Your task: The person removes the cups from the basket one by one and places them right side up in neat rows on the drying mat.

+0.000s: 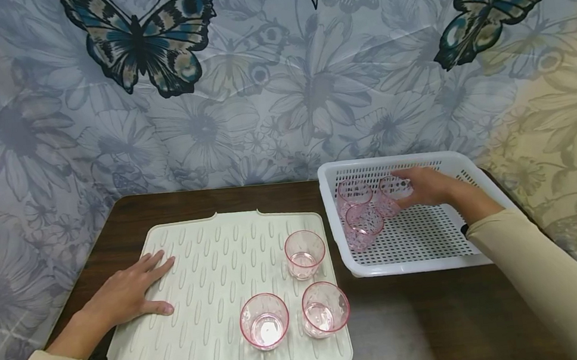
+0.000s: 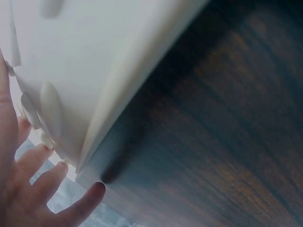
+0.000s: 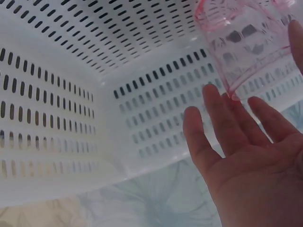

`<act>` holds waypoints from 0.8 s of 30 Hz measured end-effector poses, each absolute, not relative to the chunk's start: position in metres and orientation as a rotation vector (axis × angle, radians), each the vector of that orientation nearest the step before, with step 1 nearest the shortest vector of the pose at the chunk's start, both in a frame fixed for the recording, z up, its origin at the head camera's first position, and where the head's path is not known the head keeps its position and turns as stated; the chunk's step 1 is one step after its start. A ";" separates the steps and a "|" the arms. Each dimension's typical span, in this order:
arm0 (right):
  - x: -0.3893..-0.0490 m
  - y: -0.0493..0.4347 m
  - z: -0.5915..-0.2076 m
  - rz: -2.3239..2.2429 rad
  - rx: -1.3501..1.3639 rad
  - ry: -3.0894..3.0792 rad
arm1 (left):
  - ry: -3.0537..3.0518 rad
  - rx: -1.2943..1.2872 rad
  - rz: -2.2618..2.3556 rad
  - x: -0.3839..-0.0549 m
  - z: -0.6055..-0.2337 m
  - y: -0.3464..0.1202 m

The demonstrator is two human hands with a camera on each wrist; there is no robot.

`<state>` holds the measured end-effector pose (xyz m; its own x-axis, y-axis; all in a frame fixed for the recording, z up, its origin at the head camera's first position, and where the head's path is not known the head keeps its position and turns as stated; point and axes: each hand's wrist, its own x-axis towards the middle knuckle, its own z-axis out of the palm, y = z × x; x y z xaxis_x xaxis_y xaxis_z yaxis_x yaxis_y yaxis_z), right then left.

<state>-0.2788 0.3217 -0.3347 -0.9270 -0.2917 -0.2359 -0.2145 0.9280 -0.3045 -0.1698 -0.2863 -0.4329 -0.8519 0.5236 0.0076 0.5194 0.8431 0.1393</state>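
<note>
In the head view my left hand [image 1: 126,291] lies with spread fingers on the left edge of a cream drying mat [image 1: 206,298]. The left wrist view shows that hand [image 2: 35,189] at the mat's edge [image 2: 120,90]. My right hand [image 1: 424,185] reaches into a white basket [image 1: 353,265], its fingers and thumb parted at the rim of a pink-tinted clear glass [image 1: 393,190]. Up close, the right hand's [image 3: 255,156] fingertips are right at that glass's [image 3: 251,47] rim. Two more glasses, one nearer me [image 1: 364,222] and one behind [image 1: 354,193], stand beside it.
Three similar glasses stand upright on the mat's right part: one at the back [image 1: 304,256], one front left [image 1: 264,322], one front right [image 1: 325,310]. Mat and basket sit side by side on a dark wooden table [image 1: 392,323]. A butterfly-patterned cloth [image 1: 270,116] hangs behind.
</note>
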 end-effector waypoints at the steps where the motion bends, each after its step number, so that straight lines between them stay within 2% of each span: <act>1: -0.279 0.322 -0.336 -0.397 -0.367 2.808 | 2.986 0.843 0.211 -0.170 -0.433 -0.286; 18: -0.276 0.313 -0.330 -0.448 -0.271 2.973 | 2.984 0.853 0.217 -0.170 -0.433 -0.287; 24: -0.272 0.299 -0.324 -0.435 -0.149 3.174 | 2.991 0.856 0.204 -0.170 -0.434 -0.288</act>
